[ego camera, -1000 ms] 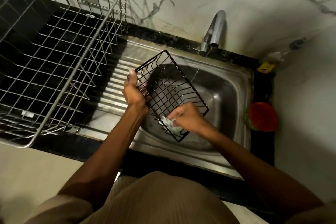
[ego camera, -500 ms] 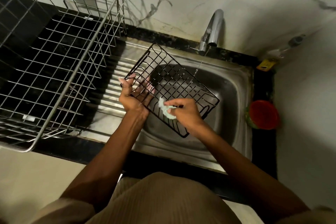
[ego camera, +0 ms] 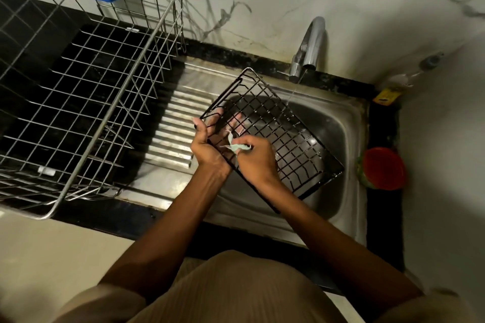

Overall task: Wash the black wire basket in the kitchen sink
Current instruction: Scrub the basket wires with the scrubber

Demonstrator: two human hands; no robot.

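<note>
Now: basket (ego camera: pixel 278 134) held tilted over the sink (ego camera: pixel 338 123), far corner up near the tap (ego camera: pixel 309 47), near-right corner low in the bowl. A thin stream from the tap falls just past its far-right edge.

Left hand (ego camera: pixel 207 144): grip on the left rim, thumb over the wire, fingers spread behind the mesh as backing. Right hand (ego camera: pixel 258 158): fingers curled round a small pale green scrubber (ego camera: pixel 236 146), pinching it against the wires at the near-left part of the mesh, just beside the left hand. Material of the scrubber unclear at this distance; possibly a cloth scrap.

Judgement, step in hand: scrubbing the grid, rinse not yet done.

How to do it well:
- Work along each wire, then across, so the crossings get both passes.
- Keep the left fingers behind the patch being scrubbed; mesh flexes otherwise.
- Shift the left grip round the rim as the patch moves right and far.
- Turn the basket to reach side walls and underside.
- Bring scrubbed areas under the stream; the flow is thin, so move the basket, not the tap.
- Keep the low corner inside the bowl so drips stay off the desk (ego camera: pixel 78 217).

Steel rack (ego camera: pixel 86 102) stands left, red tub (ego camera: pixel 383 168) right; both well apart from the work.
</note>
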